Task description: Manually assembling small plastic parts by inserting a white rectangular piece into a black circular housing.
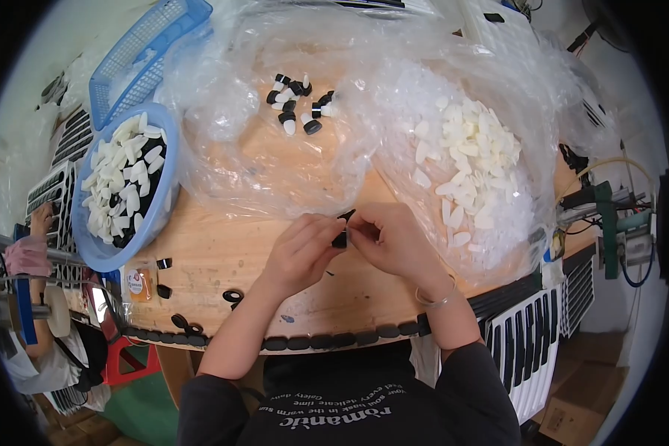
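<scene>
Above the middle of the wooden table (223,230), my left hand (299,251) and my right hand (388,236) meet, fingers pinched together. Between them is a small black cap-like piece (340,240), partly covered by my fingers. My left fingers close on its left side and my right fingertips press at its right. Whether a white piece is in it, I cannot tell. Beyond my hands, several black caps with white oval inserts (289,126) lie loosely grouped on clear plastic. To the right, a heap of loose white oval pieces (476,149) rests on a clear plastic bag (401,178).
A blue basin (172,167) of white and black pieces stands at left, by a blue basket (137,52). Black pieces line the table's near edge (297,343). Loose black rings (233,296) lie front left. Another person's hand (41,219) shows far left.
</scene>
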